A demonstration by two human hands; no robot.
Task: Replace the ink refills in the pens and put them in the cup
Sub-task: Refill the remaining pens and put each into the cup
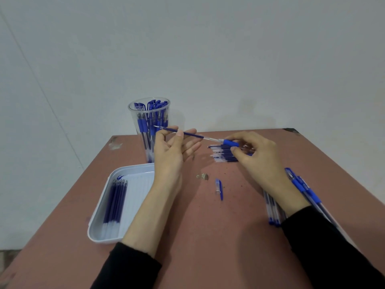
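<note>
Both aloft | left hand (175, 151) pinches refill (187, 134) — right hand (256, 155) grips pen (230, 142)

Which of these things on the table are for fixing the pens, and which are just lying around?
For the job: refill in the left hand; pen in the right hand; cup; tray of refills; loose refills; pile of pens; pen cap.

Just lying about: small scrap on the table, too small to identify.
</note>
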